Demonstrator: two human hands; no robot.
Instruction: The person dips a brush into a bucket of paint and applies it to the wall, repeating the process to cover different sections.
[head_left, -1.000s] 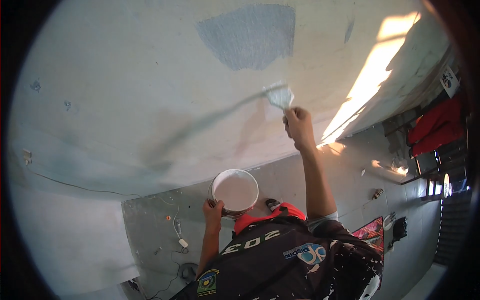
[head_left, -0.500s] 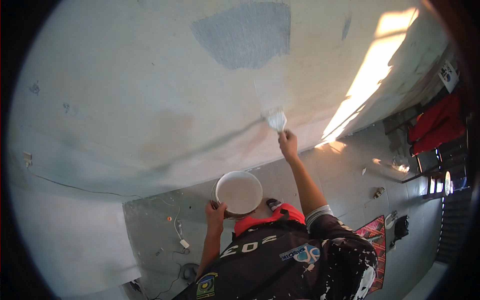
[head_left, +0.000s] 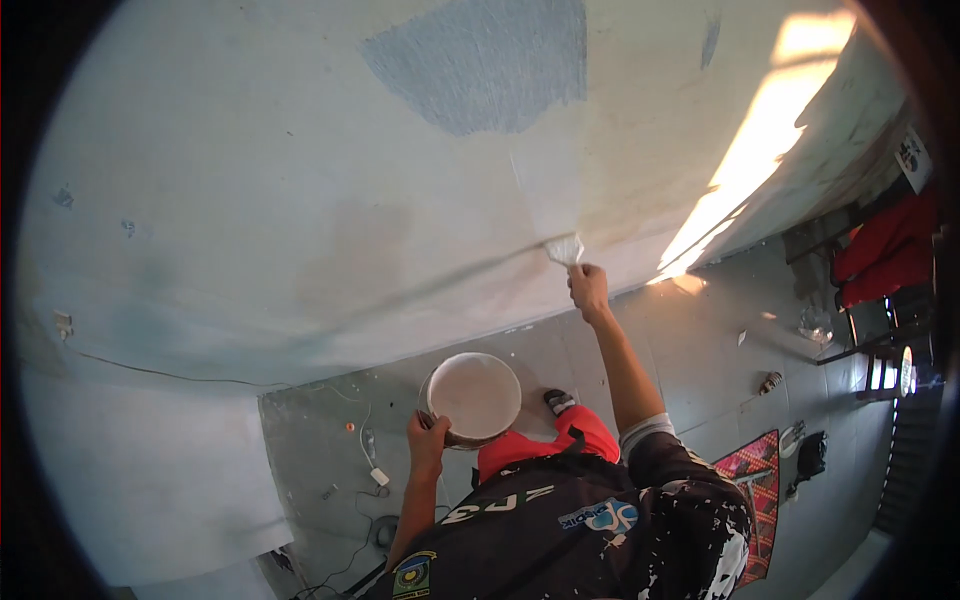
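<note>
My right hand [head_left: 588,288] is closed around the handle of a paintbrush [head_left: 565,249]. The brush's white, paint-covered bristles touch the pale wall [head_left: 450,200]. Below and to the left, my left hand [head_left: 428,434] grips the rim of a round paint bucket [head_left: 471,397], thumb over the edge. Whitish paint shows inside it. A grey patch [head_left: 490,70] marks the wall above the brush, and the brush's long shadow falls to its left.
Grey floor tiles [head_left: 680,350] run along the wall's foot. At lower left lie a white extension socket [head_left: 379,477] and cords. A patterned red mat [head_left: 765,500] is at lower right. Red cloth [head_left: 885,255] hangs near chairs at the right. Sunlight streaks the wall.
The brush and my right hand have moved slightly down and to the right along the wall. The bucket stays in my left hand. The whole view has shifted a little.
</note>
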